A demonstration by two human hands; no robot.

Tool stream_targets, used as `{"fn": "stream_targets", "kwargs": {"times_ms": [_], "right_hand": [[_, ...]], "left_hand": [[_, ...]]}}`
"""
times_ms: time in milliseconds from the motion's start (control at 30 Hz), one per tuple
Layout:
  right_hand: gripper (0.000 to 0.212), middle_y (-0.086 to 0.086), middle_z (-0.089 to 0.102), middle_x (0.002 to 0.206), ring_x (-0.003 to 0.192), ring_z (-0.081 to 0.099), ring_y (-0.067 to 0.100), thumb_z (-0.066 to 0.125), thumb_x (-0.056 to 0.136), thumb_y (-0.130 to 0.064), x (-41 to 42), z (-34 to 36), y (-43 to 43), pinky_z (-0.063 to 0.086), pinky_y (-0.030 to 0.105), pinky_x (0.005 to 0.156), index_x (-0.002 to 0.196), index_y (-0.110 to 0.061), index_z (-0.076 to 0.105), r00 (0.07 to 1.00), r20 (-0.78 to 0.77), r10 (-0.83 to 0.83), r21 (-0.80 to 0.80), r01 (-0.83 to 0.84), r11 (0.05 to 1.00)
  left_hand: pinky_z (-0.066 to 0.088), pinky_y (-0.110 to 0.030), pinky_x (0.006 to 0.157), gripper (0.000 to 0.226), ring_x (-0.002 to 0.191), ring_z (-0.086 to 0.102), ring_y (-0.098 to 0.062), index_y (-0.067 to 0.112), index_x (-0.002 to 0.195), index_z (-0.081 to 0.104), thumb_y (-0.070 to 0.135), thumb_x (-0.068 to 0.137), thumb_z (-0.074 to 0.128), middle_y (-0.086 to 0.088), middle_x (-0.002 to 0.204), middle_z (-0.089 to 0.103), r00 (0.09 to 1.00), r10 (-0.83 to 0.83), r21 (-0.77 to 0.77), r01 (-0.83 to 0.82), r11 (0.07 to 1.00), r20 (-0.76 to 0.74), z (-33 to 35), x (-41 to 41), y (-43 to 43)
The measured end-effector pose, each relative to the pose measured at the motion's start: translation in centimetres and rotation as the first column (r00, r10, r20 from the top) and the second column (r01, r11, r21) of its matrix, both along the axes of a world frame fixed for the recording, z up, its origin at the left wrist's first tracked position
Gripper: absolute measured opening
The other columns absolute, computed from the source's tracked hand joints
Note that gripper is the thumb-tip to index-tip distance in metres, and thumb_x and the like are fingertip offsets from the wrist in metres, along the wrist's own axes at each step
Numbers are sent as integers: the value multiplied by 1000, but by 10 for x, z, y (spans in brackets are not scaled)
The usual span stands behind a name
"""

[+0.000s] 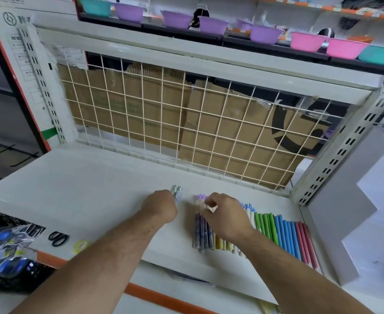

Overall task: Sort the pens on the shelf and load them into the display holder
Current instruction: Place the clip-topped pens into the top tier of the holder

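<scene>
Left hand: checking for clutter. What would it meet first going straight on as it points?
The small pale round objects at the left hand's fingertips; beyond them, probably the white wire grid.

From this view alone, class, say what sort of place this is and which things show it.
Probably a shop: slotted metal shelving with a wire grid back, coloured pens laid in rows on the shelf, and plastic bowls lined up behind.

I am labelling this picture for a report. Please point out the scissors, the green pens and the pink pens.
scissors point(57, 239), head view, on the black handle loops.
green pens point(265, 226), head view, on the barrels' middle.
pink pens point(306, 244), head view, on the barrels' middle.
</scene>
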State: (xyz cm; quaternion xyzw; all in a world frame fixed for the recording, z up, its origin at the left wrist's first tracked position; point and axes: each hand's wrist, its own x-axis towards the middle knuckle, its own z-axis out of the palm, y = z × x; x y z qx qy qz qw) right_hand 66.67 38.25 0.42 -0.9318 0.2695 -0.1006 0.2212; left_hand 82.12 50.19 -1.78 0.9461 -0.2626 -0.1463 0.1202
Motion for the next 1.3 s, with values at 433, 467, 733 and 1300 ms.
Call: {"fn": "stream_targets", "kwargs": {"times_ms": [433, 467, 733, 1300], "right_hand": [[19, -7, 66, 107, 93, 62, 14, 60, 94, -30, -16, 5, -3, 55, 34, 83, 108, -22, 68, 999, 9, -31, 37, 31, 999], [19, -8, 66, 107, 93, 62, 14, 60, 93, -30, -17, 7, -4, 54, 33, 83, 109, -22, 68, 999, 8, -34, 38, 33, 999], [4, -15, 68, 88, 79, 64, 4, 67, 92, -29, -34, 29, -20, 51, 20, 68, 93, -25, 70, 978, 173, -115, 199, 79, 977], [27, 6, 60, 54, 45, 53, 16, 73, 89, -15, -158, 85, -122, 45, 29, 44, 67, -6, 59, 876, 393, -280, 481, 64, 874]], "left_hand": [[45, -25, 68, 36, 105, 65, -24, 13, 123, 60, 12, 87, 56, -5, 115, 66, 992, -108, 146, 96, 985, 72, 0, -14, -10], [44, -24, 62, 30, 99, 66, -24, 12, 116, 61, 12, 87, 56, -5, 109, 67, 995, -87, 104, 81, 991, 46, 2, -16, -10], [43, -31, 60, 16, 69, 55, -24, 10, 76, 52, 17, 90, 56, -7, 77, 53, 938, -116, -457, -49, 888, -327, 45, -38, -34], [60, -36, 61, 6, 65, 67, -19, 8, 94, 72, 9, 91, 67, -9, 86, 73, 815, -489, -746, 111, 657, -310, 97, -205, -135]]}}
